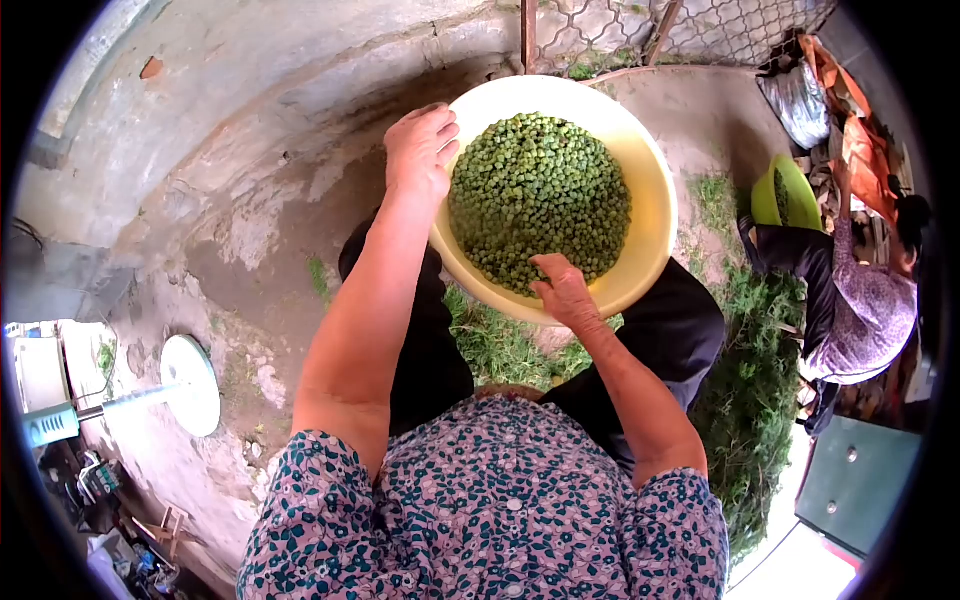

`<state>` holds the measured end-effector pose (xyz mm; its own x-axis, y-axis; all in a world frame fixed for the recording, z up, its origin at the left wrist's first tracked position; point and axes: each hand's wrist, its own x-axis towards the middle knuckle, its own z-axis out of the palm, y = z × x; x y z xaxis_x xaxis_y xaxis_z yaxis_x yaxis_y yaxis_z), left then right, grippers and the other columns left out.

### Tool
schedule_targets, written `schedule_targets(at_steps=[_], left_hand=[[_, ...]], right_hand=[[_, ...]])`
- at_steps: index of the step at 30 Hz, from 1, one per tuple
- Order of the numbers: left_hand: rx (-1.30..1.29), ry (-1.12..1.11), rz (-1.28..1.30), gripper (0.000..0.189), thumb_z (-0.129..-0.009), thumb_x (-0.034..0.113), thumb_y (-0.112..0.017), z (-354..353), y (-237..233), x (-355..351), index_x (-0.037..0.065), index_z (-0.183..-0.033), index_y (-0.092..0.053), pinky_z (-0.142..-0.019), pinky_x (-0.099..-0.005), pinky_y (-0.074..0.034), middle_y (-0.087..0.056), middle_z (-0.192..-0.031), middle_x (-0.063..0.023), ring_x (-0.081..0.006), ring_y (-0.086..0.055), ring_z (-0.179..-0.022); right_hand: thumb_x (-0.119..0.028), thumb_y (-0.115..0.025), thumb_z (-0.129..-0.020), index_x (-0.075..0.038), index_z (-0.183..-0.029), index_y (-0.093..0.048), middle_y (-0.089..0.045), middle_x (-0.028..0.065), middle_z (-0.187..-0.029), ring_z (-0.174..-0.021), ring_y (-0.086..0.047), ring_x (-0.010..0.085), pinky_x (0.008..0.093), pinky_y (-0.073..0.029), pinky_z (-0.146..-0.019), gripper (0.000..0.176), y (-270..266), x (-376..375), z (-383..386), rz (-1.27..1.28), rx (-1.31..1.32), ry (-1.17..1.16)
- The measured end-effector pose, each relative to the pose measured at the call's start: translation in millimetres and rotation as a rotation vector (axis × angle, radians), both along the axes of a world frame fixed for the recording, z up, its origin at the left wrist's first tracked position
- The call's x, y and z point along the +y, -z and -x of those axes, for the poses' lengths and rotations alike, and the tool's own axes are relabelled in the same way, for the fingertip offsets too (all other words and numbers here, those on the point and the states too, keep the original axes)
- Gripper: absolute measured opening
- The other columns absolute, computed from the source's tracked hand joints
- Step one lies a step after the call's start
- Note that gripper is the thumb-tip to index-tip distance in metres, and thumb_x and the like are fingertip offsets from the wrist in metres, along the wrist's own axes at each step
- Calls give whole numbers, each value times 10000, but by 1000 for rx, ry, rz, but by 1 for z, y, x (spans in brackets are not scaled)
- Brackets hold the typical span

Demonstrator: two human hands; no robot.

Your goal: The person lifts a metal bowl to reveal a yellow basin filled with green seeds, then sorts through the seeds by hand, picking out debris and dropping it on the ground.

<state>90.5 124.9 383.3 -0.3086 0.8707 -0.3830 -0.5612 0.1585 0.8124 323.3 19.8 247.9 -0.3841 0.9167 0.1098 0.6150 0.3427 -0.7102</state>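
A large pale yellow basin (650, 200) rests over my knees, with a heap of small round green pods or seeds (540, 190) inside. My left hand (422, 148) is at the basin's upper left rim, its fingers bent over the edge and gripping it. Over the lower part of the heap is my right hand (565, 288), thumb and forefinger apart at the edge of the green pieces. Nothing shows between those two fingers; the other fingers are partly hidden.
Another person (865, 310) sits at the right beside a green basin (785, 195). Cut green plants (745, 400) lie between us. A white round stand base (190, 385) is at the left. A wall (250, 90) and wire mesh (720, 35) stand ahead.
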Motion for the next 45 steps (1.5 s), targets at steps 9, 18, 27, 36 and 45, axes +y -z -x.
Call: schedule_targets(at_steps=[9,18,27,36,45], left_hand=[[-185,46,-7,229,-845,113,-597,-17,3,68,-9,-1037,-566,-891,-342,-454,-598,-1028,-118,-211,-561,-953],[-309,48,49,180,-845,67,-589,-19,12,87,-16,-1004,-574,-756,-274,-498,-613,-937,-102,-173,-566,-827],[-279,55,74,181,-849,74,-583,-22,7,82,-16,-1007,-571,-757,-272,-489,-607,-947,-101,-164,-554,-822],[-301,32,52,154,-842,70,-588,-15,18,86,-24,-962,-567,-740,-270,-485,-610,-901,-103,-166,-566,-797],[-364,20,58,83,-857,107,-579,-9,11,98,27,-877,-587,-620,-234,-483,-607,-760,-41,-126,-560,-669]], right_hand=[[-23,-552,-718,-26,-1062,-528,-469,190,-1193,-1154,-422,382,469,-323,-998,345,36,57,38,-390,-385,-139],[-30,-552,-725,-143,-1163,-523,-375,120,-1353,-1304,-296,310,609,-151,-1042,453,80,107,37,-426,-362,-302],[-65,-564,-740,-153,-1124,-547,-383,75,-1352,-1280,-325,290,644,-193,-1010,394,65,148,19,-477,-502,-259],[-52,-674,-702,-253,-1124,-564,-356,43,-1392,-1295,-307,280,610,-172,-1055,480,58,204,-12,-585,-581,-139],[-255,-637,-794,-181,-1003,-616,-452,93,-1296,-1168,-448,313,564,-322,-982,223,24,232,-7,-697,-606,311]])
